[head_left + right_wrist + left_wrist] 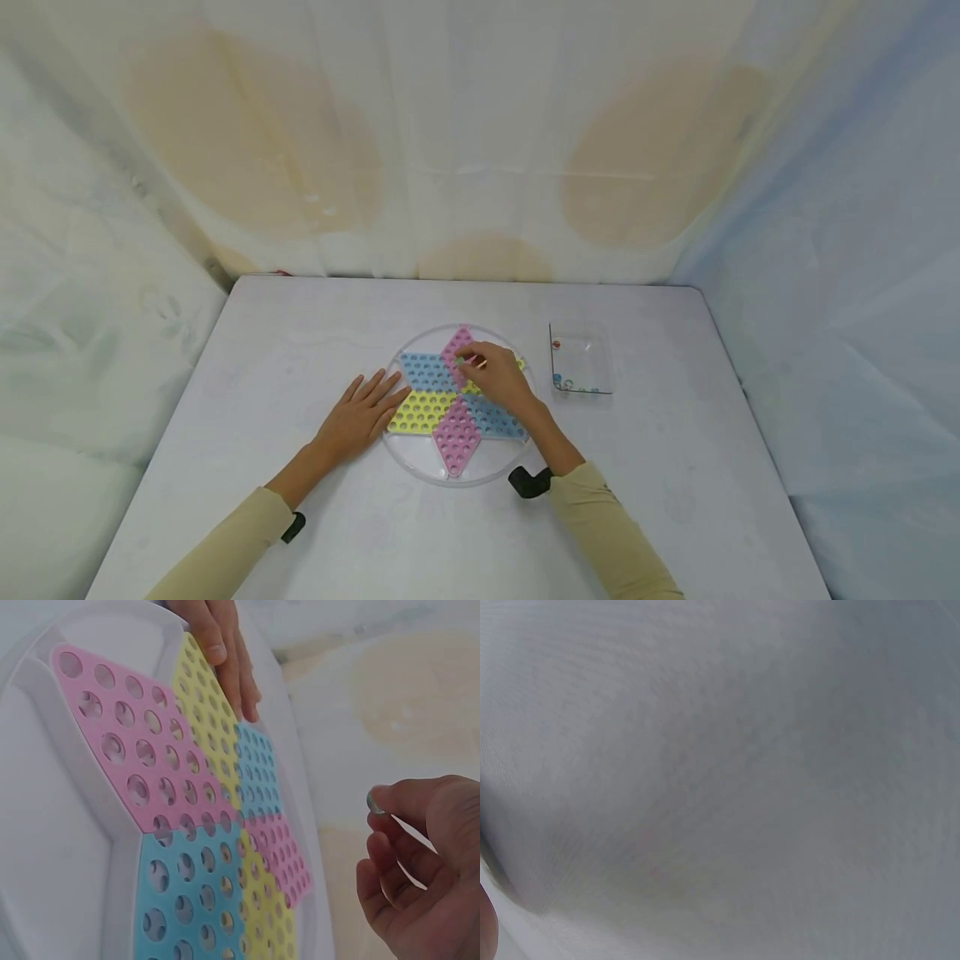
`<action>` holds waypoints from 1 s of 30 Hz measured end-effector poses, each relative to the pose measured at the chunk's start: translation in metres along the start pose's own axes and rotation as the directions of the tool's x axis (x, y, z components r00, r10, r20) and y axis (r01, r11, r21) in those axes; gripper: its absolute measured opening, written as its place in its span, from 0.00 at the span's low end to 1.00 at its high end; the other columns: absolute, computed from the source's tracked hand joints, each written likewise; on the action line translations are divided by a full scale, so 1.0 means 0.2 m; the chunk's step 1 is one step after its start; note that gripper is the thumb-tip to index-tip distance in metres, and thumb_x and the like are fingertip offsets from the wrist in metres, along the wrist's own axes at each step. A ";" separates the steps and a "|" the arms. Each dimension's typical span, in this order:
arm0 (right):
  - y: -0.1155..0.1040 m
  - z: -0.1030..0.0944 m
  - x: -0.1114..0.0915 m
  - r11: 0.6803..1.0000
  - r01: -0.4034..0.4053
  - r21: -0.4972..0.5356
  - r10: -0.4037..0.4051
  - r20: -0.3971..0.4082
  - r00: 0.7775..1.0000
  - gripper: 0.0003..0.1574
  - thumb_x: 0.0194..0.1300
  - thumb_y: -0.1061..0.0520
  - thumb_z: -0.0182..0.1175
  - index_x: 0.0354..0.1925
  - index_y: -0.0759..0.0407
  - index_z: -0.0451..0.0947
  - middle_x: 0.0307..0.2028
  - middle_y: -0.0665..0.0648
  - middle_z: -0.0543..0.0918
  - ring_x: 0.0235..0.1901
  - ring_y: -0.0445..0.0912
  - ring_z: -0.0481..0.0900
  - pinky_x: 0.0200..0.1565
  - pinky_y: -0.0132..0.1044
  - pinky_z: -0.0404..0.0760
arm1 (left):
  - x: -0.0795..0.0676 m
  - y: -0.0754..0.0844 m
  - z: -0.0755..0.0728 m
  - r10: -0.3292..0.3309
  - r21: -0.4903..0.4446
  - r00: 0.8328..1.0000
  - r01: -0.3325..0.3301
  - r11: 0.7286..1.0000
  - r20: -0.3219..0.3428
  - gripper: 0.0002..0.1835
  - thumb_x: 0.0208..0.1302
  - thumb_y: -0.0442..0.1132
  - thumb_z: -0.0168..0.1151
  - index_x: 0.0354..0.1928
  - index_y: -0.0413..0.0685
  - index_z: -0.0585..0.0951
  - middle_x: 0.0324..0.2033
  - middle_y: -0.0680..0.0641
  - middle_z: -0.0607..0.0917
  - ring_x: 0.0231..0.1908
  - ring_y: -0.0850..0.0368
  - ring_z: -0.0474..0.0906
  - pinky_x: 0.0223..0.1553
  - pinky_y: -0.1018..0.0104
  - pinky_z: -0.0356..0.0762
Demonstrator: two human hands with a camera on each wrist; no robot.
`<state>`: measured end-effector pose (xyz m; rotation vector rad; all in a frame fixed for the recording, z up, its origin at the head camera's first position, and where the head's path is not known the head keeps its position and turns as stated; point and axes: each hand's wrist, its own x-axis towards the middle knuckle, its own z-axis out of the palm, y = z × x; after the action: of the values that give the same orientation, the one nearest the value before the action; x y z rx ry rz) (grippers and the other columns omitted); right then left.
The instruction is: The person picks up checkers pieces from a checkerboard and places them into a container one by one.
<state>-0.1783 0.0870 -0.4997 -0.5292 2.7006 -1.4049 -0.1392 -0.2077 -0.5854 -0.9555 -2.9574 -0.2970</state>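
Note:
A round white Chinese checkers board [411, 454] lies on the table, its star of pink, yellow and blue sections full of round holes. My right hand [501, 377] is over the board's far pink point and pinches a small greenish glass marble [373, 801] between thumb and forefinger. In the right wrist view the marble is held apart from the board, with the other fingers loosely bent. My left hand [360, 421] rests flat with spread fingers at the board's left edge, fingertips over its rim. Only a bit of a finger [486, 926] shows in the left wrist view.
Right of the board stands a clear square tray [588, 358] with several marbles [567, 385] along its near side and a reddish one [556, 343] at its left wall. The white table [315, 325] ends at a hanging pale curtain [465, 125] behind and at both sides.

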 end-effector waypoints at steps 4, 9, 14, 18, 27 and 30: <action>0.01 -0.04 0.00 1.000 0.007 0.009 -0.006 -0.025 1.000 0.14 0.68 0.62 0.65 0.51 0.61 0.84 0.40 0.56 0.85 0.39 0.48 0.82 0.42 0.39 0.83 | 0.00 0.00 0.00 -0.005 0.001 1.000 0.005 1.000 0.007 0.28 0.77 0.50 0.47 0.76 0.57 0.64 0.77 0.49 0.56 0.77 0.48 0.43 0.74 0.47 0.36; 0.01 -0.10 0.00 1.000 -0.007 0.007 0.008 -0.037 0.999 0.14 0.68 0.62 0.65 0.52 0.61 0.84 0.42 0.57 0.85 0.40 0.50 0.83 0.43 0.41 0.83 | 0.00 0.00 0.01 0.018 -0.009 0.998 -0.019 1.000 -0.053 0.27 0.77 0.49 0.48 0.75 0.55 0.67 0.75 0.46 0.60 0.76 0.45 0.47 0.73 0.45 0.40; 0.03 -0.15 0.00 1.000 -0.002 0.002 0.002 -0.058 0.998 0.14 0.69 0.61 0.64 0.52 0.61 0.84 0.43 0.57 0.85 0.41 0.51 0.83 0.43 0.42 0.83 | 0.00 0.01 0.01 0.025 -0.016 0.997 -0.026 1.000 -0.069 0.27 0.78 0.50 0.47 0.74 0.54 0.67 0.75 0.45 0.61 0.75 0.45 0.48 0.73 0.45 0.41; 0.05 -0.19 -0.01 1.000 -0.011 0.007 0.012 -0.078 0.997 0.14 0.69 0.61 0.64 0.52 0.61 0.84 0.42 0.58 0.85 0.40 0.52 0.83 0.44 0.43 0.83 | 0.00 0.01 0.00 0.011 -0.015 0.999 -0.012 1.000 -0.036 0.27 0.77 0.49 0.48 0.75 0.55 0.66 0.76 0.46 0.59 0.76 0.46 0.46 0.73 0.45 0.40; 0.07 -0.28 -0.04 0.998 -0.062 0.012 0.063 -0.103 0.993 0.15 0.69 0.60 0.64 0.53 0.61 0.83 0.46 0.57 0.85 0.44 0.51 0.82 0.49 0.47 0.81 | 0.00 0.01 -0.01 -0.011 0.003 1.000 0.011 1.000 0.022 0.28 0.77 0.49 0.47 0.76 0.57 0.64 0.77 0.48 0.56 0.77 0.48 0.42 0.74 0.48 0.35; 0.08 -0.31 -0.05 0.998 -0.061 0.007 0.062 -0.121 0.991 0.15 0.69 0.60 0.64 0.53 0.61 0.83 0.47 0.58 0.85 0.44 0.50 0.82 0.48 0.46 0.82 | 0.00 0.01 0.00 -0.007 0.004 1.000 0.007 1.000 0.019 0.28 0.77 0.49 0.47 0.76 0.56 0.64 0.77 0.48 0.56 0.77 0.48 0.42 0.74 0.47 0.35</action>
<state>-0.1855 0.1468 -0.4772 -0.3681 2.7812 -1.4712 -0.1387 -0.2061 -0.5842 -0.9527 -2.9776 -0.2836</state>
